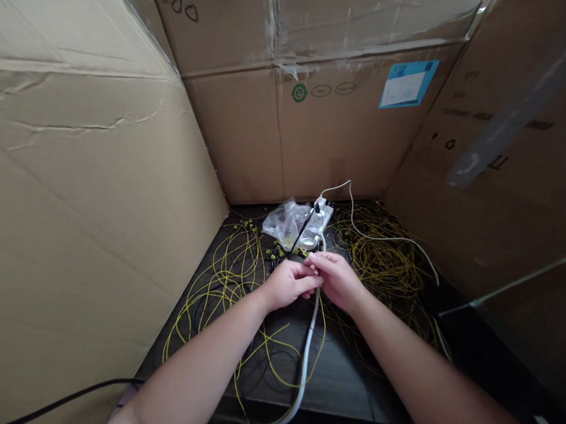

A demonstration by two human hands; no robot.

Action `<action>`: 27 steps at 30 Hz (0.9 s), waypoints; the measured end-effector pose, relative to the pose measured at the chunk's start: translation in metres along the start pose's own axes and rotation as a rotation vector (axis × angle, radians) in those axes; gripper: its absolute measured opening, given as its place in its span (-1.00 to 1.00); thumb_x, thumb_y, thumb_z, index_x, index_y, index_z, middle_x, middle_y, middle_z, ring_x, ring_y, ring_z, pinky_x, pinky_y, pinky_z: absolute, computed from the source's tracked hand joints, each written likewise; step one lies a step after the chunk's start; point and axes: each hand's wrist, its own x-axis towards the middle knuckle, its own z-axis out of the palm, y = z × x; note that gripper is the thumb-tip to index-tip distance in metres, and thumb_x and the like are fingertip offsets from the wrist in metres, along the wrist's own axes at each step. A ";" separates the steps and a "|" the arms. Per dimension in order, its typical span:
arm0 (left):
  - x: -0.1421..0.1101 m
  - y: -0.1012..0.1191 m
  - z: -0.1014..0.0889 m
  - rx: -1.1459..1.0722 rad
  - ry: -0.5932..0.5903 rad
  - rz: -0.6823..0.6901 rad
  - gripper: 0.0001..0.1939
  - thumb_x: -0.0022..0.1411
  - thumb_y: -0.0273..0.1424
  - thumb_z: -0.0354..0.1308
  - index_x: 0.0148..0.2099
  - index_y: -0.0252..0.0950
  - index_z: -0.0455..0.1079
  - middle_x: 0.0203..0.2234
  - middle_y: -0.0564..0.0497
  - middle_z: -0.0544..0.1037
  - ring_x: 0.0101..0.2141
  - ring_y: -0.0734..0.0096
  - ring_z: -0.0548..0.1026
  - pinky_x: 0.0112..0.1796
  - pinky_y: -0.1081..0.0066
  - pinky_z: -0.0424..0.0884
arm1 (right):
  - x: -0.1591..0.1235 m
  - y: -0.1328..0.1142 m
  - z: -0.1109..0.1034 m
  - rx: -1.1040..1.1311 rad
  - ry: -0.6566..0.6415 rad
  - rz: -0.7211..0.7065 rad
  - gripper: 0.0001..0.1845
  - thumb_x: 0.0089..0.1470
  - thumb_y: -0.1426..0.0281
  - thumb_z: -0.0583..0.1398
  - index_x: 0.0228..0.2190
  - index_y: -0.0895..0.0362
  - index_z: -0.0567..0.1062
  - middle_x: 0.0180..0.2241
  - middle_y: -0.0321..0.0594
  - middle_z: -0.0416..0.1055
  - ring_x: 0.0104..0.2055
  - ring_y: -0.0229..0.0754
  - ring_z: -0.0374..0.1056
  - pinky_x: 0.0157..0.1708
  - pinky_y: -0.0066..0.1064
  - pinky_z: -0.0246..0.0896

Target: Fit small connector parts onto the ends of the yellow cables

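Note:
My left hand (288, 284) and my right hand (335, 277) meet in front of a white power strip (316, 228), both with fingers closed in a pinch. A thin yellow wire (324, 337) runs down from between them, and its pinched part is mostly covered by my fingers. Just beyond my fingertips lies a cluster of small black and yellow pieces (276, 254), too small to make out. A thick white cable (307, 349) passes under my hands toward the front edge. A black plug with its cord (305, 228) sits in the strip.
Loose yellow wires (225, 272) spread over the dark tabletop (337, 381) on the left. A denser tangle of yellow wire (384, 246) lies right. A clear plastic bag (285, 223) rests beside the strip. Tall cardboard walls (249, 130) enclose the left, back and right.

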 end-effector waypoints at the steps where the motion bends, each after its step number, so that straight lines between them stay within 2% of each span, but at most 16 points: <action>1: 0.000 -0.001 0.000 0.012 0.004 -0.001 -0.68 0.04 -0.21 0.15 -0.53 -0.39 0.39 -0.69 0.07 0.34 -0.63 0.57 0.28 -0.52 0.47 0.24 | -0.001 0.000 0.002 -0.014 0.028 -0.018 -0.77 -0.15 0.29 0.28 -0.56 0.22 0.43 -0.66 -0.32 0.28 -0.69 -0.28 0.24 -0.74 -0.39 0.24; 6: 0.002 -0.007 0.001 -0.018 0.086 -0.015 -0.66 0.03 -0.16 0.14 -0.48 -0.38 0.41 -0.67 0.07 0.35 -0.63 0.56 0.28 -0.52 0.47 0.24 | -0.001 -0.001 0.006 0.011 0.139 -0.105 -0.80 -0.18 0.33 0.30 -0.55 0.19 0.42 -0.65 -0.36 0.25 -0.67 -0.34 0.19 -0.71 -0.46 0.18; 11: 0.006 -0.009 0.004 -0.104 0.253 -0.034 -0.67 -0.01 -0.16 0.18 -0.49 -0.38 0.43 -0.64 0.04 0.41 -0.60 0.53 0.33 -0.53 0.47 0.27 | 0.003 -0.006 0.003 0.071 0.362 -0.329 -0.83 -0.17 0.37 0.29 -0.47 0.18 0.46 -0.57 -0.35 0.28 -0.57 -0.42 0.16 -0.60 -0.56 0.11; 14: 0.006 -0.009 0.006 -0.156 0.380 -0.042 -0.69 -0.02 -0.18 0.19 -0.41 -0.38 0.47 -0.57 -0.02 0.47 -0.53 0.45 0.40 -0.52 0.46 0.32 | 0.004 -0.006 0.002 0.055 0.441 -0.375 -0.80 -0.16 0.35 0.29 -0.43 0.18 0.47 -0.63 -0.39 0.22 -0.61 -0.44 0.09 -0.62 -0.57 0.05; 16: 0.006 -0.009 0.007 -0.177 0.429 -0.025 -0.69 -0.01 -0.19 0.19 -0.39 -0.38 0.48 -0.50 -0.06 0.50 -0.47 0.40 0.43 -0.51 0.45 0.34 | 0.004 -0.003 0.002 0.042 0.415 -0.343 -0.78 -0.14 0.31 0.28 -0.42 0.18 0.45 -0.69 -0.43 0.14 -0.67 -0.45 0.02 -0.67 -0.56 -0.01; 18: 0.005 -0.010 0.008 -0.179 0.424 -0.002 -0.69 0.02 -0.20 0.16 -0.38 -0.38 0.48 -0.48 -0.08 0.52 -0.45 0.39 0.44 -0.51 0.45 0.34 | 0.004 0.001 0.004 -0.008 0.353 -0.285 -0.77 -0.12 0.28 0.27 -0.43 0.18 0.44 -0.73 -0.45 0.11 -0.71 -0.44 -0.01 -0.70 -0.55 -0.05; 20: 0.004 -0.011 0.008 -0.175 0.392 0.014 -0.69 0.06 -0.19 0.13 -0.40 -0.38 0.48 -0.51 -0.07 0.51 -0.47 0.40 0.44 -0.50 0.46 0.33 | 0.002 0.005 0.005 -0.110 0.303 -0.245 -0.75 -0.10 0.24 0.25 -0.46 0.19 0.44 -0.75 -0.43 0.13 -0.73 -0.43 0.01 -0.71 -0.54 -0.07; 23: 0.005 -0.012 0.008 -0.183 0.368 0.017 -0.68 0.07 -0.19 0.12 -0.42 -0.38 0.47 -0.55 -0.06 0.50 -0.49 0.41 0.43 -0.50 0.46 0.32 | 0.001 0.007 0.007 -0.252 0.292 -0.238 -0.74 -0.11 0.23 0.25 -0.51 0.20 0.44 -0.71 -0.37 0.23 -0.73 -0.43 0.05 -0.72 -0.55 -0.09; 27: 0.004 -0.012 0.006 -0.181 0.342 0.025 -0.67 0.10 -0.19 0.09 -0.41 -0.37 0.46 -0.56 -0.05 0.49 -0.52 0.44 0.41 -0.51 0.46 0.31 | 0.001 0.007 0.007 -0.195 0.295 -0.206 -0.74 -0.15 0.24 0.27 -0.53 0.20 0.45 -0.71 -0.37 0.24 -0.73 -0.43 0.06 -0.73 -0.56 -0.08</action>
